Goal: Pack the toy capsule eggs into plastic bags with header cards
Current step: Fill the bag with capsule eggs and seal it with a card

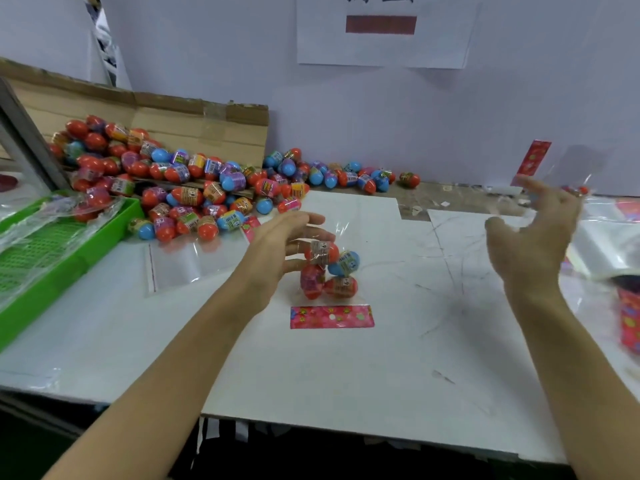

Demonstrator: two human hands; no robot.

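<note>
A clear plastic bag (341, 237) with several capsule eggs (327, 270) inside lies at the middle of the white table (346, 375). Its pink header card (331, 317) points toward me. My left hand (284, 244) reaches over the bag's far end with its fingers spread and loosely stretched, the fingertips touching the plastic beside the top egg. My right hand (533, 230) is raised at the right, fingers spread and holding nothing. Just beyond its fingertips a blurred clear bag with a red header card (533, 159) is in front of the wall.
A big pile of loose capsule eggs (190, 188) spills from a flattened cardboard box (194, 123) at the back left. A green tray (52, 265) holding plastic film stands at the left edge. An empty bag (187, 261) lies flat beside my left forearm. Stacked bags (606, 247) sit at the right.
</note>
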